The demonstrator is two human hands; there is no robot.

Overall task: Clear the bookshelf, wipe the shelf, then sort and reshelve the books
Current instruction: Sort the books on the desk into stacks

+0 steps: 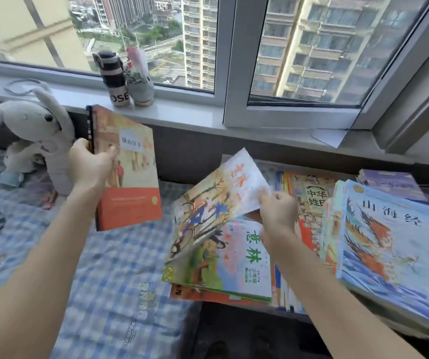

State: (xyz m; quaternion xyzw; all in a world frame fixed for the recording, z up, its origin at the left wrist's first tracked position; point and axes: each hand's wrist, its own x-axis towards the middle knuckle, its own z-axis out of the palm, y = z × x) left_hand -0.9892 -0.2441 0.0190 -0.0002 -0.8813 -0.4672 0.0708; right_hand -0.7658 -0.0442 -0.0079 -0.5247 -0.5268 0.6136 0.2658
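My left hand grips an orange-covered book by its spine and holds it upright in the air above the bed. My right hand pinches the upper corner of a thin illustrated magazine, tilting it up off a pile. Beneath it lies a similar magazine with green characters on top of that pile. To the right, several more books lie in stacks, the nearest topped by a blue book with a bird on its cover. No shelf is in view.
A blue checked bedsheet covers the bed at left. A plush rabbit sits against the wall at far left. On the windowsill stand a striped bottle and a small potted plant.
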